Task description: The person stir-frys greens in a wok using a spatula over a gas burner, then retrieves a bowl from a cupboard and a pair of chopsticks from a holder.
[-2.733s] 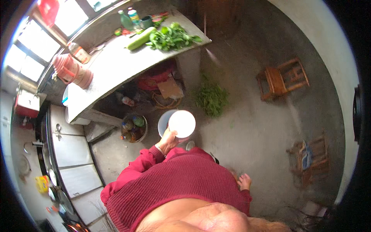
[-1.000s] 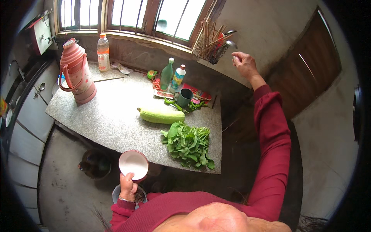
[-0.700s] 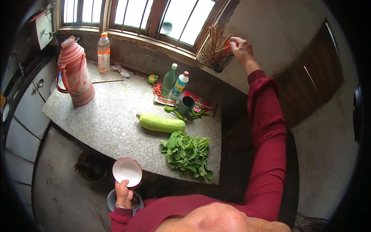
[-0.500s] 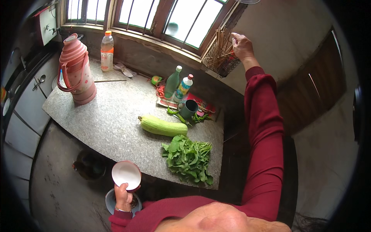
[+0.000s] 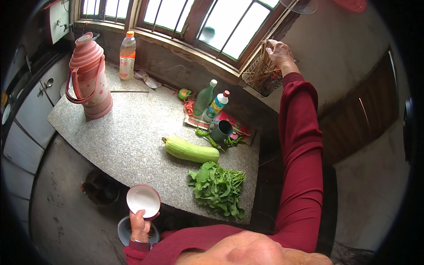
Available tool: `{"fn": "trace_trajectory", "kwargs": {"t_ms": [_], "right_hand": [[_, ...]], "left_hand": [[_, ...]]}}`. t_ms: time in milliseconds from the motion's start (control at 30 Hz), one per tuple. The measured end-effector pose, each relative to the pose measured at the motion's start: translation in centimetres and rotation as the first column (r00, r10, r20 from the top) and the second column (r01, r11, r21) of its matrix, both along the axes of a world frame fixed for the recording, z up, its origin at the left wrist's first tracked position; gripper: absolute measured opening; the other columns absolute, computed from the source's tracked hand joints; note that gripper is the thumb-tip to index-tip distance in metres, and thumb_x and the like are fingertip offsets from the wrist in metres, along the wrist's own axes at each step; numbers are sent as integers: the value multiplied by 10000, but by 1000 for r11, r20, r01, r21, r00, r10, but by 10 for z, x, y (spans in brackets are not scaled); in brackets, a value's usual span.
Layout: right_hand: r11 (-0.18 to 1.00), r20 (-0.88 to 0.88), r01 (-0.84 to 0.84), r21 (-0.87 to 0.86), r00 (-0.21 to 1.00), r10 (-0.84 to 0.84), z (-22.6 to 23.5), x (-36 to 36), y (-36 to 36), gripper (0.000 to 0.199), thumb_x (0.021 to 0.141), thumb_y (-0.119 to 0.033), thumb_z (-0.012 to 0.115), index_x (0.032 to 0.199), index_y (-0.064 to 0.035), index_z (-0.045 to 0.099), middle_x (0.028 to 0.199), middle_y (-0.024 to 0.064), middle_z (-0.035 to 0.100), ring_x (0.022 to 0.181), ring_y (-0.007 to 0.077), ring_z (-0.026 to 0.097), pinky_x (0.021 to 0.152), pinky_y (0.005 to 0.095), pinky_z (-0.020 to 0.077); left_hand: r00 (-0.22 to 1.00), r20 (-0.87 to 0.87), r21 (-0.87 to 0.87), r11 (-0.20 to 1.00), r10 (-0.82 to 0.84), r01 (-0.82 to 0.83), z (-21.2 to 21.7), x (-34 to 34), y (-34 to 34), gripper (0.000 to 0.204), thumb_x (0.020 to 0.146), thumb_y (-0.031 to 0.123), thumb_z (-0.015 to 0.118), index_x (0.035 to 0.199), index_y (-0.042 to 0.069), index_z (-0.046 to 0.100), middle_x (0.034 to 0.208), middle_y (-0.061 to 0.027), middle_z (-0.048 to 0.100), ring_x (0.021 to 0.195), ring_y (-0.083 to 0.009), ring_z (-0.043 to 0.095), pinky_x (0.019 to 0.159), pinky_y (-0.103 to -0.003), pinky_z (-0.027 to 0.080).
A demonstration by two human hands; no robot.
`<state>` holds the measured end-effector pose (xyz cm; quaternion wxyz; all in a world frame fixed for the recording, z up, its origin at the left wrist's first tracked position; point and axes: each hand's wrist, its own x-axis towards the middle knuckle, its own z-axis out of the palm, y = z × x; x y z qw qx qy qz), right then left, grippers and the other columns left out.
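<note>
My left hand [image 5: 139, 227] grips a small bowl [image 5: 143, 199], white inside with a reddish outside, by its near rim, thumb over the edge. It is held just off the front edge of the stone counter [image 5: 106, 145]. With the arm stretched far out, my right hand [image 5: 281, 54] is at a wire basket [image 5: 261, 79] on the wall beside the window. Its fingers are pinched at the tops of the chopsticks [image 5: 258, 62] standing there; how many they hold is too small to tell.
On the counter are a pink thermos flask [image 5: 90, 79], a plastic bottle [image 5: 127, 57], a green bottle [image 5: 205, 99], a white-and-blue bottle [image 5: 217, 105], a dark mug [image 5: 221, 130], a pale green squash [image 5: 190, 150] and leafy greens [image 5: 216, 187]. Below my left hand stands a grey-blue bucket [image 5: 123, 232].
The view has shifted slightly, so the counter and its things sit a little differently. My right hand stays at the chopsticks in the basket, and my left still holds the bowl.
</note>
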<state>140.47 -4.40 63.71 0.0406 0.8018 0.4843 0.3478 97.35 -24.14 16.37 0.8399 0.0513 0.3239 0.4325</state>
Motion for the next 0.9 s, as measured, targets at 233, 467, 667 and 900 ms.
{"fn": "trace_trajectory", "kwargs": {"t_ms": [233,467,667,900], "right_hand": [[995,-128,28,91,992,-17,-1,5,11,329,844,-281,592,1130,-119,608,1074,127,623,989,292,594,875,379,461],[980,-90,68,187,995,-52,-1,0,18,197,824,-312,608,900,-147,687,912,97,666,878,261,633,793,378,493],[940,-199,277,200,951,-238,16,27,24,189,792,-255,613,940,-157,679,1021,107,637,967,280,608,842,370,484],[907,-157,390,159,917,-367,19,8,25,341,830,-221,559,1142,-88,587,1190,141,566,1120,300,534,999,499,333]], "left_hand": [[1000,-2,-23,1000,3,-3,-6,0,3,604,647,26,460,1247,37,397,1063,-160,560,861,-342,618,568,-462,579],[1000,-1,-53,998,18,-18,-13,-2,1,587,655,28,462,1239,48,406,1063,-153,559,871,-336,614,582,-462,579],[1000,-5,-78,997,17,-17,-13,-5,1,579,657,28,458,1234,46,410,1066,-152,555,872,-332,614,584,-460,582],[1000,-21,-87,996,21,-22,-8,-1,1,578,657,30,458,1233,48,411,1057,-148,560,863,-326,618,583,-453,583]]}}
